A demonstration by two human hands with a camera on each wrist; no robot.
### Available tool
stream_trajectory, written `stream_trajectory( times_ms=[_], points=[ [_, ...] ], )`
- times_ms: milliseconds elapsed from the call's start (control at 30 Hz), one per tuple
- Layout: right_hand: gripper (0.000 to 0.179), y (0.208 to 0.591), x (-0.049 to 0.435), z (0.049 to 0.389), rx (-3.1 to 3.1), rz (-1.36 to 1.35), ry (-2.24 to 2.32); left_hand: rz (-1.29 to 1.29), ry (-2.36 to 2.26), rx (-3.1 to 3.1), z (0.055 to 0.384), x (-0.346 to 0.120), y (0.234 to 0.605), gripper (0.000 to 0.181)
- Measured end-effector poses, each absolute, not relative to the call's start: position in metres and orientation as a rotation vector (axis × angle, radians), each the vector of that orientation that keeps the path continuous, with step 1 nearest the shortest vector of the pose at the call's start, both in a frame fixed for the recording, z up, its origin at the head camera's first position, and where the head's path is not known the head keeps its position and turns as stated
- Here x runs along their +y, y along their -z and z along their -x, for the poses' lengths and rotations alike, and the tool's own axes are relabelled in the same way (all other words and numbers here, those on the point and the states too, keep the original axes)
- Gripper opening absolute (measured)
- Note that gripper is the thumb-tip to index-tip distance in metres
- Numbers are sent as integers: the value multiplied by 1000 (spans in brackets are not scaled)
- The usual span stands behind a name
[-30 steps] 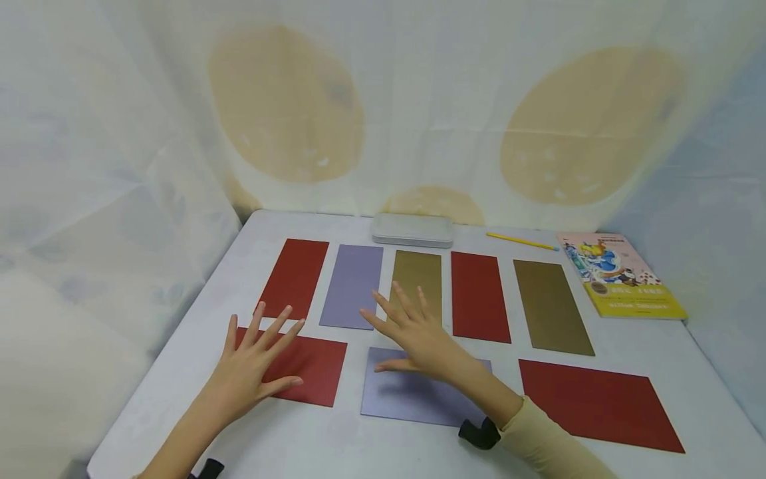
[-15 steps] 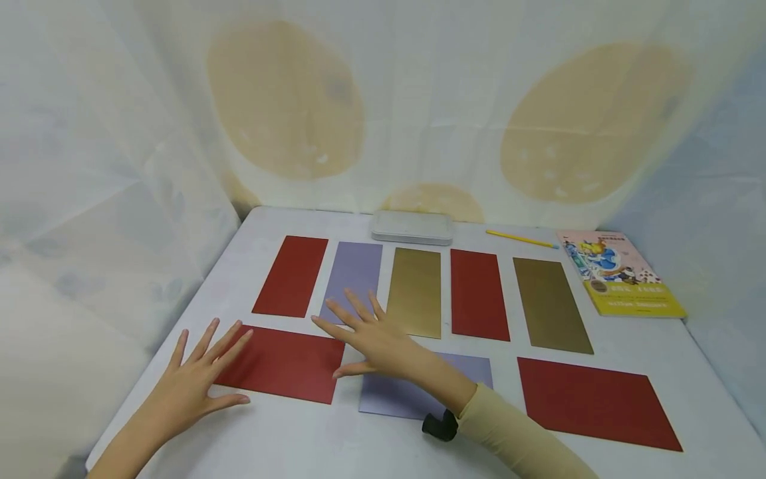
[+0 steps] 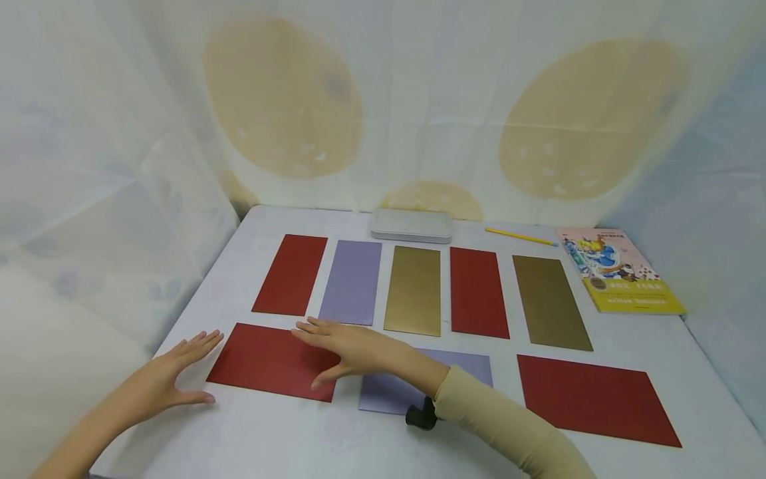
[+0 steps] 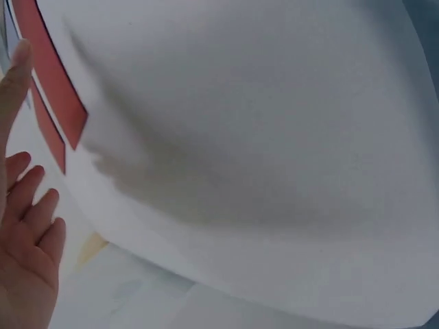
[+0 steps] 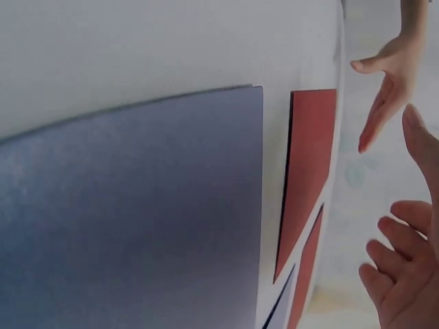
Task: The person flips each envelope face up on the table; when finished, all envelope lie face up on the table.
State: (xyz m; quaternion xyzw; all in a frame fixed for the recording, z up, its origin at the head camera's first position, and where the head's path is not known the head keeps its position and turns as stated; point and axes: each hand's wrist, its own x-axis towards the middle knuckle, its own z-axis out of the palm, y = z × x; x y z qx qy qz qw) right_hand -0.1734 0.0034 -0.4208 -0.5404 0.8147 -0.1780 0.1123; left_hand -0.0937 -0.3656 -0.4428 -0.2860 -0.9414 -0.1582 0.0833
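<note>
Two rows of coloured cards lie on a white table. My right hand reaches across with straight fingers over the right end of the near-left red card; contact is unclear. Its sleeve crosses the near purple card, which shows large in the right wrist view. My left hand is flat and open just left of that red card, by the table's left edge. In the left wrist view the left hand is beside the red card. Neither hand holds anything.
The far row holds a red card, a purple card, a gold card, another red and another gold. A red card lies near right. Behind are a tin case, a pencil and a book.
Both hands have moved left and toward me. The right hand left the purple cards for the near-left red card. The left hand slid off that red card to its left side.
</note>
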Motion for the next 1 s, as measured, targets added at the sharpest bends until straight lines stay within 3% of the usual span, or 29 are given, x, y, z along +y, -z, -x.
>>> stream_trajectory(
  times_ms=[533,1000],
  points=[
    [73,442,12,194,2201,1402,632,695,744,-2916,118,-373,465,96],
    [63,445,11,192,2240,1453,548,801,662,-2819,121,-371,474,74]
  ],
)
